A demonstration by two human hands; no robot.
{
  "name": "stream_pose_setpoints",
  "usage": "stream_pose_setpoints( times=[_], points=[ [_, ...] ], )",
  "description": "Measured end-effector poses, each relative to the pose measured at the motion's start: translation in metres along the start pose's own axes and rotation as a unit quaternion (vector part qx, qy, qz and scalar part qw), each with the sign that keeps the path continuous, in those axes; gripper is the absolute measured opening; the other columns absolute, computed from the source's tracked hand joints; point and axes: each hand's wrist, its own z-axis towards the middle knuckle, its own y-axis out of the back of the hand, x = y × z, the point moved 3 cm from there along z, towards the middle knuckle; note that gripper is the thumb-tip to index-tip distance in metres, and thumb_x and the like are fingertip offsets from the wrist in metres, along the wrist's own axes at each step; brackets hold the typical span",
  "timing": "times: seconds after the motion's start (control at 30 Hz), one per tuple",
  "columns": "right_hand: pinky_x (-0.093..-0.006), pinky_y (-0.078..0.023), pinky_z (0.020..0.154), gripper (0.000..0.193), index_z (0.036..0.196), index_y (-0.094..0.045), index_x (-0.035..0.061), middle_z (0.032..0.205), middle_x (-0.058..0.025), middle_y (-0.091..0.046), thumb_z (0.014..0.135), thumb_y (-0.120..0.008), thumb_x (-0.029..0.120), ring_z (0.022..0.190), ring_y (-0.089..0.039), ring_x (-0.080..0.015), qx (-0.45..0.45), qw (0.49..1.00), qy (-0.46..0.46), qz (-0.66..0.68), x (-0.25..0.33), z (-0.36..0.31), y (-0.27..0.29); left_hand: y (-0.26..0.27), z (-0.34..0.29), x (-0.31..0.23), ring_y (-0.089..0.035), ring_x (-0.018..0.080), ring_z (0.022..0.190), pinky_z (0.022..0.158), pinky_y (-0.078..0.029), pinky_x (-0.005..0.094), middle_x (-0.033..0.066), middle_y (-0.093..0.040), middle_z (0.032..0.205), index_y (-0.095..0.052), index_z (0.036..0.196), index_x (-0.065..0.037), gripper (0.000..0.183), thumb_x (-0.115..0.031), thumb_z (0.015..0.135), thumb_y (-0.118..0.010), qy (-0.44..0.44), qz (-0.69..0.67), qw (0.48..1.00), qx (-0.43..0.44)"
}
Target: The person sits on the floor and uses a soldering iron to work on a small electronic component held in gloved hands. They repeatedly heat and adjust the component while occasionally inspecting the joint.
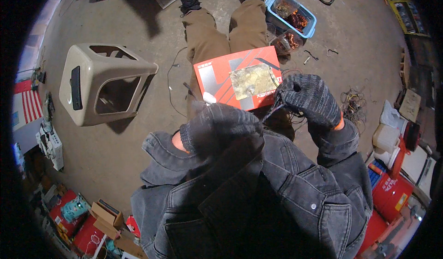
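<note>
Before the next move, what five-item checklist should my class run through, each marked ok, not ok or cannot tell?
1. Both gloves on, left hand and right hand: ok.
2. Right hand pinching the dark strand: ok.
3. Left hand's grip on the strand: cannot tell; fingers blurred and hidden.
4. Yellowish piece lying on the red box: ok.
5. Floor free of loose wires: not ok; a tangle lies at right.

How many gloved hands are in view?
2: the left hand, just below the red box in the picture, and the right hand, by the box's right edge.
</note>
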Motion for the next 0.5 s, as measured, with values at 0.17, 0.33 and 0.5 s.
stream_pose_setpoints(
  times=[0.17,0.33,0.5],
  points=[
    [-0.0346,-0.052,0.066,0.009,0.089,-0.068,0.0085,0.083,-0.0088,-0.066,0.081,-0.064,0.012,0.074,-0.065,-0.0257,0.120,0.976,0.173,-0.049,-0.004,0.012,-0.006,0.003,-0.002,-0.001,-0.060,0.0223,0.106,0.094,-0.047,0.0338,0.0135,-0.064,0.114,-0.060,0.118,0.002,0.028,-0.005,0.093,-0.050,-0.034,-0.095,0.990,0.095],
    [-0.0371,-0.053,0.066,0.021,0.099,-0.067,0.0093,0.088,-0.0110,-0.065,0.080,-0.063,0.018,0.074,-0.065,-0.0281,0.199,0.975,0.077,0.063,-0.029,0.018,-0.016,0.003,0.001,-0.008,-0.061,0.0249,0.102,0.093,-0.048,0.0362,0.0140,-0.064,0.109,-0.061,0.111,0.001,0.023,-0.004,0.090,-0.053,-0.065,-0.033,0.997,0.012],
    [-0.0371,-0.051,0.077,0.032,0.106,-0.065,0.0034,0.098,-0.0122,-0.067,0.081,-0.069,0.022,0.084,-0.065,-0.0257,0.293,0.940,0.163,-0.058,-0.051,0.004,-0.031,-0.004,0.010,-0.030,-0.064,0.0258,0.097,0.089,-0.051,0.0349,0.0130,-0.067,0.104,-0.064,0.111,0.000,0.026,-0.003,0.086,-0.058,-0.153,0.250,0.953,-0.078]
  ],
)
